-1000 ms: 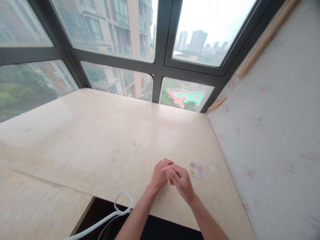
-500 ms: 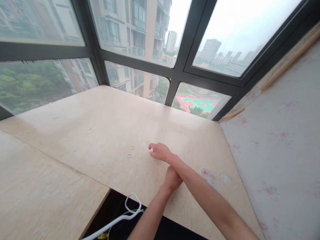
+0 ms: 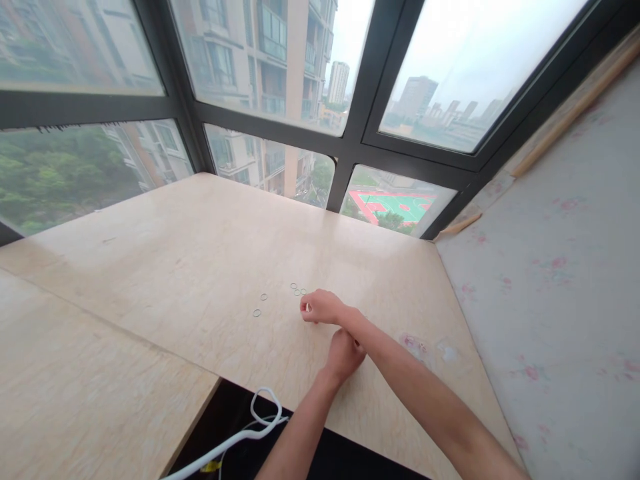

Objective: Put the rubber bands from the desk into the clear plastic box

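Several small metal rings lie on the pale wooden table (image 3: 200, 253): two lone rings (image 3: 257, 313) to the left and a little cluster of rings (image 3: 299, 291) further back. My right hand (image 3: 323, 308) reaches forward across my left. Its fingertips are pinched together on a small ring just in front of the cluster. My left hand (image 3: 345, 357) rests on the table closer to me, under my right forearm, which hides its fingers.
A small clear bag with pink printed pieces (image 3: 417, 346) and another clear bag (image 3: 447, 352) lie to the right of my arms. A white cable loop (image 3: 263, 412) hangs at the table's near edge. A floral-papered wall (image 3: 550, 267) runs along the right, with windows behind.
My hands were together near the table's front. My right hand has since reached forward over the left to the rings and closed on one, then drawn back slightly. The view has shifted left.
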`<act>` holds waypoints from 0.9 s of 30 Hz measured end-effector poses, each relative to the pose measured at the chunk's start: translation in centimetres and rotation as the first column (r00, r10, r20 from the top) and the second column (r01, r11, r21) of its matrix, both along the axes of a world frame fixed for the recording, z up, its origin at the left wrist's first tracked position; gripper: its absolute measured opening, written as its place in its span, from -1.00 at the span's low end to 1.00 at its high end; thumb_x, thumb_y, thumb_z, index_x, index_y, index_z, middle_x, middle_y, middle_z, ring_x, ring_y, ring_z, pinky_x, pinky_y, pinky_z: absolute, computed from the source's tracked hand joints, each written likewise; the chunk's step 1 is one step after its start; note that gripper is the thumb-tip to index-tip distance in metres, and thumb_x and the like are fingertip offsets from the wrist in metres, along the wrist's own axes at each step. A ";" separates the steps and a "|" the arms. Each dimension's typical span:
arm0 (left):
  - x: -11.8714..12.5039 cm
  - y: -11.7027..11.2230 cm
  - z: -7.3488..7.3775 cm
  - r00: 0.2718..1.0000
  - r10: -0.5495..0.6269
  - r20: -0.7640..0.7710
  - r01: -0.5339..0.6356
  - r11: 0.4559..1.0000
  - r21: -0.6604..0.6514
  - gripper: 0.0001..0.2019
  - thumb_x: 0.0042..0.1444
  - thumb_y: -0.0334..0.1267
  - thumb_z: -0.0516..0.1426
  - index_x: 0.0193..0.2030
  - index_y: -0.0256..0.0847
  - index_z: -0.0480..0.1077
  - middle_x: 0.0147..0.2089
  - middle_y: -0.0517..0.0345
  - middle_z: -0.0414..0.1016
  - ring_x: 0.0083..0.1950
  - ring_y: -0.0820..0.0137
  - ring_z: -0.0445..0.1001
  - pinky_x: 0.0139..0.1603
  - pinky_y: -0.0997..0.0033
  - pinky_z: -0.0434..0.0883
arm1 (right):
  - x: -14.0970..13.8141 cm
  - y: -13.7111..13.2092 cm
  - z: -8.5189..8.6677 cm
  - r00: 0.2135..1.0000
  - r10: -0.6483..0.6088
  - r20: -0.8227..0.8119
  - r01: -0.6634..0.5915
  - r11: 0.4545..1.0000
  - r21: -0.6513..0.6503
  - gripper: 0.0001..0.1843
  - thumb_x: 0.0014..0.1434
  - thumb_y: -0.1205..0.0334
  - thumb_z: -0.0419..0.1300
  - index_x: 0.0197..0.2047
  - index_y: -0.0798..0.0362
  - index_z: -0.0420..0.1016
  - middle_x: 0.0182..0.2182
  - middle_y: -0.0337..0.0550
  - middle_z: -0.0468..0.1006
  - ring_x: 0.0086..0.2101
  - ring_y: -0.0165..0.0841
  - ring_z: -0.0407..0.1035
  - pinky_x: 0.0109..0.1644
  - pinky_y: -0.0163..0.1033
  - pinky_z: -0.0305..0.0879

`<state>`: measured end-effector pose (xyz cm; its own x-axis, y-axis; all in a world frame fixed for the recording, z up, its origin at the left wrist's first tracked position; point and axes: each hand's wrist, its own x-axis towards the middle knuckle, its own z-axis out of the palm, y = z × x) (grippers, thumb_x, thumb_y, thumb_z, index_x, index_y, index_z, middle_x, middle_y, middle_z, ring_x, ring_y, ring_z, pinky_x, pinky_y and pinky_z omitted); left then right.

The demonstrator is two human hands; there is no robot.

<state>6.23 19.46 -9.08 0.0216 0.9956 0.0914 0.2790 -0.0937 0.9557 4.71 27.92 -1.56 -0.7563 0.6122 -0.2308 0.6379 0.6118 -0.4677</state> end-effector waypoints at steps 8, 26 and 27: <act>0.3 0.1 0.1 0.988 0.090 -0.123 -0.078 0.992 0.101 -0.91 0.02 -0.41 0.07 -0.35 -0.29 0.40 -0.45 0.10 0.44 -0.42 0.37 0.38 -0.44 0.45 0.25 | 8.5 -3.7 1.1 0.863 -0.292 -0.412 0.152 0.928 -0.340 -0.85 0.19 0.19 0.06 -0.28 0.08 0.36 -0.68 -0.39 0.37 -0.67 -0.53 0.25 -0.58 -0.46 0.16; 0.0 0.9 0.3 0.985 -0.001 -0.171 0.028 0.987 0.158 -0.81 0.17 -0.20 0.05 -0.27 -0.19 0.46 -0.31 0.10 0.55 -0.31 0.35 0.48 -0.27 0.36 0.39 | 28.9 -12.2 -1.4 0.423 -0.734 -0.531 0.762 0.605 -0.229 -0.80 0.17 0.09 0.13 -0.34 0.05 0.38 -0.73 -0.46 0.15 -0.69 -0.50 0.14 -0.57 -0.39 0.12; -0.1 0.8 0.4 0.985 0.000 -0.174 0.027 0.988 0.154 -0.80 0.17 -0.20 0.05 -0.27 -0.19 0.46 -0.30 0.10 0.55 -0.31 0.35 0.48 -0.27 0.36 0.39 | 28.9 -12.1 -1.8 0.437 -0.731 -0.524 0.773 0.603 -0.197 -0.80 0.17 0.09 0.12 -0.34 0.05 0.39 -0.73 -0.46 0.14 -0.69 -0.50 0.14 -0.56 -0.38 0.12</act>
